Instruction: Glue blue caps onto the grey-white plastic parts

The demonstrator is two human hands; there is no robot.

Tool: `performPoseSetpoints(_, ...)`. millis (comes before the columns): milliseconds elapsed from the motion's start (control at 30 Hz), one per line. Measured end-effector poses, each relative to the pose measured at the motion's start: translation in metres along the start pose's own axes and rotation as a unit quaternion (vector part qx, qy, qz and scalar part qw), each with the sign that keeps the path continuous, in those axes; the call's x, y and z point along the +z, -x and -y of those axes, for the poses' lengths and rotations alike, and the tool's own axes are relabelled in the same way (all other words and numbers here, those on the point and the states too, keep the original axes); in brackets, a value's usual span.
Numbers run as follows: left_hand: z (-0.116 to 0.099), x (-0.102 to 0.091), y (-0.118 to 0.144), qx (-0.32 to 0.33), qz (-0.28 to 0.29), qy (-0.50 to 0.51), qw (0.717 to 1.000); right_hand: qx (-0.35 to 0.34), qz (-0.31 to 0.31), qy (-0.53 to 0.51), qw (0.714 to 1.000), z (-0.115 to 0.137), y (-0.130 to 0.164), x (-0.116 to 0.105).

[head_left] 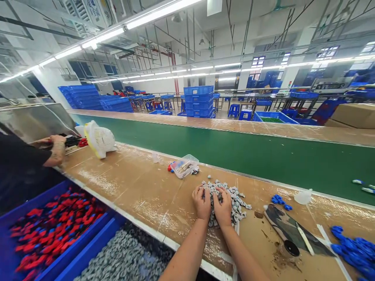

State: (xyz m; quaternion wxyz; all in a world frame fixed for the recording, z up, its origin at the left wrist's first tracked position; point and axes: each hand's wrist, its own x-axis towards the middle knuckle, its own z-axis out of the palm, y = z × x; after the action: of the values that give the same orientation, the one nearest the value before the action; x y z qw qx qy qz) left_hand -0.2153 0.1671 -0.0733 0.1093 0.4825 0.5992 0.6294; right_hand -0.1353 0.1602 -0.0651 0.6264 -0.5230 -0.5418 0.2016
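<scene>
Both hands rest on a heap of small grey plastic parts [238,201] on the brown-covered bench. My left hand [202,202] cups the heap's left side, fingers curved over the pieces. My right hand [222,205] lies close beside it, its fingers likewise curled around grey parts. Some pieces show between the two hands; those under the palms are hidden. More of the same grey parts [123,253] fill a blue bin below the bench edge. Just behind the heap sits a clear plastic tray [185,167] holding thin wooden sticks.
A green conveyor belt [234,150] runs behind the bench. To the right lie a camouflage cloth [284,220], a small dark-filled pot [291,248] and blue parts [351,248]. At left are a white fan [101,138], a bin of red parts [55,230] and a co-worker's arm [57,150].
</scene>
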Motion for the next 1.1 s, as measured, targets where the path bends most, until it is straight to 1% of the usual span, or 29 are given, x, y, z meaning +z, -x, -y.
performPoseSetpoints(67,0.003,0.002,-0.001,0.013,0.005,-0.058,0.998,-0.009,0.003,0.008,1.000,-0.003,-0.002,-0.005)
performPoseSetpoints(167,0.003,0.002,-0.001,0.003,0.014,-0.126,0.992,-0.024,0.012,0.016,1.000,-0.002,0.002,-0.022)
performPoseSetpoints(267,0.001,-0.005,0.002,-0.020,0.023,-0.172,0.985,-0.038,0.035,0.018,0.998,0.006,0.016,-0.046)
performPoseSetpoints(367,0.003,-0.016,0.008,-0.030,0.037,-0.203,0.978,-0.052,0.068,0.014,0.996,0.017,0.036,-0.077)
performPoseSetpoints(433,0.007,-0.025,0.014,-0.027,0.050,-0.222,0.973,-0.061,0.095,0.015,0.993,0.020,0.051,-0.102)
performPoseSetpoints(500,0.011,-0.034,0.019,-0.015,0.071,-0.240,0.968,-0.069,0.115,0.031,0.990,0.018,0.064,-0.132)
performPoseSetpoints(567,0.013,-0.041,0.022,-0.002,0.088,-0.254,0.963,-0.071,0.114,0.060,0.989,0.010,0.075,-0.165)
performPoseSetpoints(667,0.010,-0.050,0.024,0.003,0.086,-0.265,0.960,-0.041,0.072,0.100,0.991,-0.005,0.086,-0.218)
performPoseSetpoints(733,0.002,-0.052,0.028,0.009,0.080,-0.270,0.960,-0.009,0.024,0.118,0.993,-0.017,0.089,-0.251)
performPoseSetpoints(767,-0.005,-0.051,0.032,0.023,0.081,-0.274,0.958,0.010,-0.005,0.125,0.992,-0.022,0.090,-0.264)
performPoseSetpoints(833,-0.020,-0.043,0.044,0.082,0.108,-0.285,0.949,0.059,-0.067,0.131,0.987,-0.033,0.089,-0.284)
performPoseSetpoints(867,-0.029,-0.036,0.052,0.127,0.138,-0.291,0.938,0.087,-0.091,0.127,0.984,-0.038,0.089,-0.289)
performPoseSetpoints(900,-0.038,-0.026,0.061,0.179,0.179,-0.295,0.921,0.110,-0.106,0.117,0.981,-0.043,0.088,-0.292)
performPoseSetpoints(933,-0.047,-0.015,0.069,0.232,0.229,-0.294,0.899,0.123,-0.112,0.107,0.980,-0.047,0.087,-0.293)
performPoseSetpoints(1000,-0.063,0.011,0.081,0.319,0.330,-0.291,0.840,0.118,-0.105,0.106,0.982,-0.053,0.086,-0.289)
performPoseSetpoints(1033,-0.069,0.025,0.083,0.342,0.366,-0.299,0.812,0.105,-0.095,0.118,0.983,-0.054,0.086,-0.286)
performPoseSetpoints(1067,-0.073,0.037,0.082,0.350,0.390,-0.313,0.792,0.088,-0.090,0.132,0.983,-0.054,0.086,-0.283)
performPoseSetpoints(1100,-0.076,0.047,0.079,0.347,0.401,-0.333,0.780,0.072,-0.089,0.146,0.983,-0.054,0.086,-0.281)
